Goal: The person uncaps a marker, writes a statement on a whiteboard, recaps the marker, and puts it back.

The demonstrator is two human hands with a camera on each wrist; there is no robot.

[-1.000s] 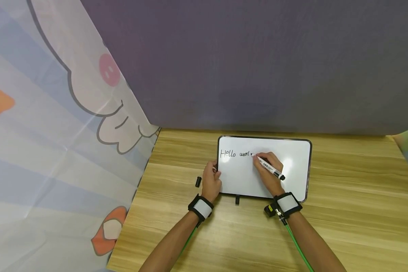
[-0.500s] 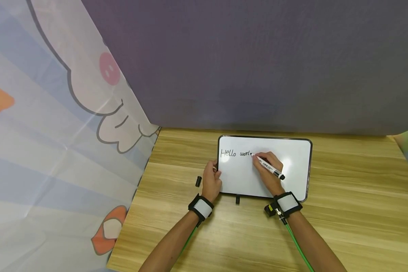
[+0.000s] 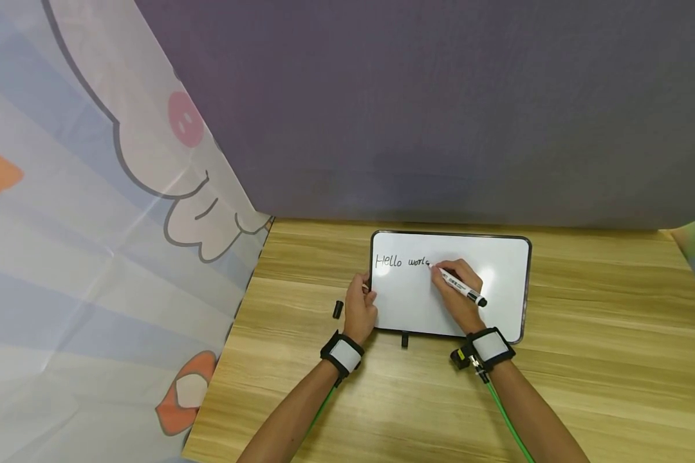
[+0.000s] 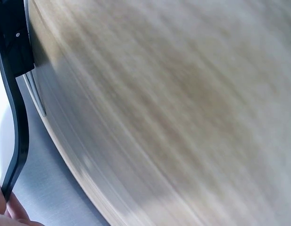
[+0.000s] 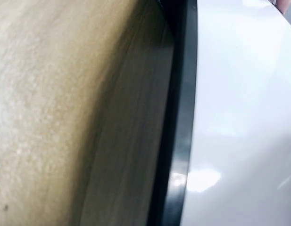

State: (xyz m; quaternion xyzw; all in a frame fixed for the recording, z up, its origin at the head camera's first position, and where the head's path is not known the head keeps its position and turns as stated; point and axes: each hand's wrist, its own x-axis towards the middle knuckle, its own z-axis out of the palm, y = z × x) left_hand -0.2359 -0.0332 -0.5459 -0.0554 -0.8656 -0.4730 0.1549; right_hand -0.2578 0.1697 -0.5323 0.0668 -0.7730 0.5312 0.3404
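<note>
In the head view a small whiteboard (image 3: 408, 299) with a black frame stands over the wooden table, with handwriting (image 3: 402, 261) reading "Hello worl" and the start of another letter. My right hand (image 3: 459, 296) pinches a white marker (image 3: 462, 287) with a black end, its tip touching the board right of the last letter. With my left hand (image 3: 360, 312) I grip the board's left edge, thumb in front and other fingers partly hidden behind. Fingertips (image 4: 0, 202) holding the black frame (image 4: 19, 132) show in the left wrist view. The right wrist view shows the board's lower frame (image 5: 183, 108).
A black marker cap (image 3: 338, 309) lies on the wooden table (image 3: 301, 270) left of my left hand. A small black block (image 3: 405, 339) juts from the board's lower edge. Behind the table rises a grey panel (image 3: 440, 116); a cartoon-printed cloth (image 3: 121, 270) hangs along the left.
A new stroke has appeared after the "l", where only a dot stood before. The marker tip has shifted slightly, and my left hand keeps its hold on the board.
</note>
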